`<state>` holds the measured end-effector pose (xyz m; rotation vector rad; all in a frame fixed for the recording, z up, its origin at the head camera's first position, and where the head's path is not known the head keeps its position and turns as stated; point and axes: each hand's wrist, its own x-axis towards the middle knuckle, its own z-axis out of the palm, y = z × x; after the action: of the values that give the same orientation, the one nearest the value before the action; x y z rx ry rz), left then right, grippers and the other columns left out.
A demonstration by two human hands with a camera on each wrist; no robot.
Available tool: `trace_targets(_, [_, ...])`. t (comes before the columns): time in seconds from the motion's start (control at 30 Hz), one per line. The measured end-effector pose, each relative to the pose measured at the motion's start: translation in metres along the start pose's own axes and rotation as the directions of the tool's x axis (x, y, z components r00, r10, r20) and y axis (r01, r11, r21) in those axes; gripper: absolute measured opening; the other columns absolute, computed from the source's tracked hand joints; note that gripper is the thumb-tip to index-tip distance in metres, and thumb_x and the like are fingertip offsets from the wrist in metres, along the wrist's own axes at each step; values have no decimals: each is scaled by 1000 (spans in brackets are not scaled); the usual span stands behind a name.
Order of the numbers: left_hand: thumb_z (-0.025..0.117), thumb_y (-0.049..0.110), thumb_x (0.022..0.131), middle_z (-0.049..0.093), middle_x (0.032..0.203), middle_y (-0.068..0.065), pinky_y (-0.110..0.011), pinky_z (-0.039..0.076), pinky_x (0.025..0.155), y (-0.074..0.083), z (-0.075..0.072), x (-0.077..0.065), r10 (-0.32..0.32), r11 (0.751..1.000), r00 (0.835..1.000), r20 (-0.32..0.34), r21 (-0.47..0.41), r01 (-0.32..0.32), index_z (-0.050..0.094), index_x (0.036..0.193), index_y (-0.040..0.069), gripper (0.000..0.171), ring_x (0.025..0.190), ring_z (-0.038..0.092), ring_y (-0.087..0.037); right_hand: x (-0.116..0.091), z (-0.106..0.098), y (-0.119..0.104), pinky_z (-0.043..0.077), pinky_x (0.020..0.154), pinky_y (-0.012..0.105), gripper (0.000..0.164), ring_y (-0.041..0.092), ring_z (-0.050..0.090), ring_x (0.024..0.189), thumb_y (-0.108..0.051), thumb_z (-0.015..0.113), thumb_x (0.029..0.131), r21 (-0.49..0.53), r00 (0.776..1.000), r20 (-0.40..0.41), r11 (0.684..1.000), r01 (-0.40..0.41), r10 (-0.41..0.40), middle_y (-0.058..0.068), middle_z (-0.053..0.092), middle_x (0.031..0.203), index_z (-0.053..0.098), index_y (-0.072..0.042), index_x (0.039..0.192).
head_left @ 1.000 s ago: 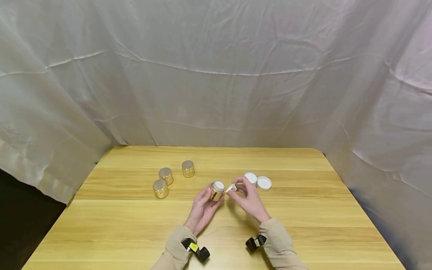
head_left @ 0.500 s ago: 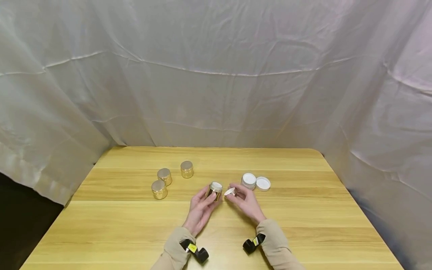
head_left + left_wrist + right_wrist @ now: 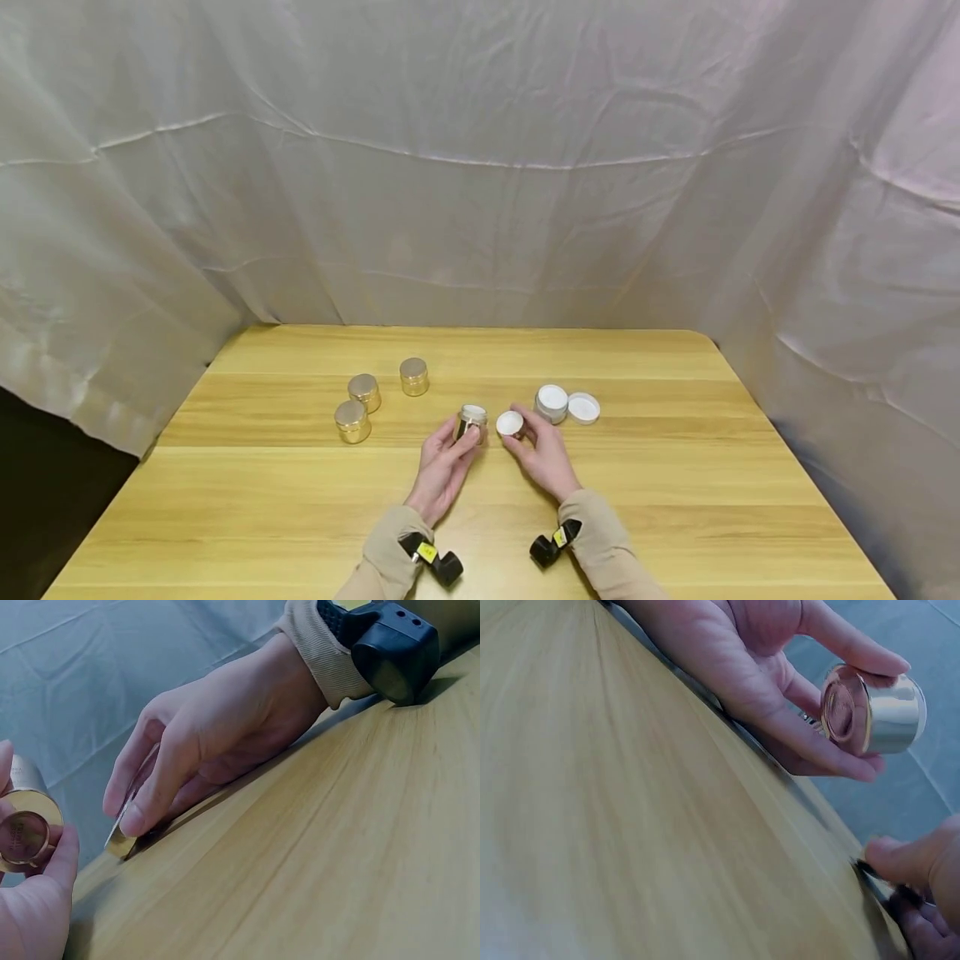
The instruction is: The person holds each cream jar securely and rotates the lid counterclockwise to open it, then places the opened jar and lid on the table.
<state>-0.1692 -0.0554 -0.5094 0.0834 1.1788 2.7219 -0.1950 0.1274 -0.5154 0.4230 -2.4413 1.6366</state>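
Observation:
My left hand (image 3: 441,473) grips a small gold cosmetic jar (image 3: 895,714), thumb on one side and fingers on the other. Its lid is off, and a pale top shows at the mouth in the head view. Just to the right, my right hand (image 3: 549,460) pinches the jar's gold lid (image 3: 510,424) by its rim, white inside facing up. In the left wrist view that lid (image 3: 120,844) has its lower edge right at the tabletop. Behind the right hand stands an uncapped jar (image 3: 552,403) with a white top, beside a white-lined lid (image 3: 583,407).
On the left of the wooden table (image 3: 262,517) stand three capped gold jars: a front one (image 3: 352,422), one close behind it (image 3: 364,392) and another farther back (image 3: 414,377). A grey curtain (image 3: 480,208) hangs behind the table and along its sides.
My right hand has turned the lid so its white inside faces up and brought it down and slightly left. The left hand has shifted the jar a little left, away from the lid.

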Motion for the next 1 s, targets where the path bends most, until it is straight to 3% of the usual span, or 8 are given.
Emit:
trace_targets(0.17, [54,-4,99,41,150,-27,-29,49,112,0,0,1,-3,1000,1000,-12,17,3,29,150,-12,57,129,57,-21,3,6,3,51,107,48,53,44,62,122,3,75,85,-164,996,-41,984,73,-81,34,60,132,55,12,133])
trace_targets(0.33, [54,-3,99,44,149,-26,-28,50,111,0,0,2,1,1000,1000,-29,22,0,30,149,-13,56,124,61,-19,6,9,2,49,108,53,51,43,61,123,-3,74,88,-293,994,-57,953,77,-98,30,62,132,55,9,134])
trace_targets(0.53, [55,-1,100,40,152,-27,-29,49,112,-1,-1,2,3,1000,1000,-20,23,-3,29,150,-12,58,128,59,-20,10,14,1,50,107,54,50,43,62,122,-7,72,91,-346,994,-65,936,60,-88,29,63,132,54,8,135])
trace_targets(0.8, [55,-2,99,51,142,-15,-27,51,110,0,2,1,0,1000,999,-33,16,1,30,148,-12,56,123,61,-16,15,19,1,51,106,53,49,43,62,122,-12,70,94,-387,992,-91,921,44,-86,28,63,131,54,7,136])
trace_targets(1.0, [55,-2,99,47,147,-22,-30,49,112,1,3,0,-5,1000,999,-36,17,6,31,148,-12,55,130,58,-24,19,22,2,51,107,54,47,42,61,124,-14,69,95,-410,992,-103,912,22,-71,28,63,132,54,7,135])
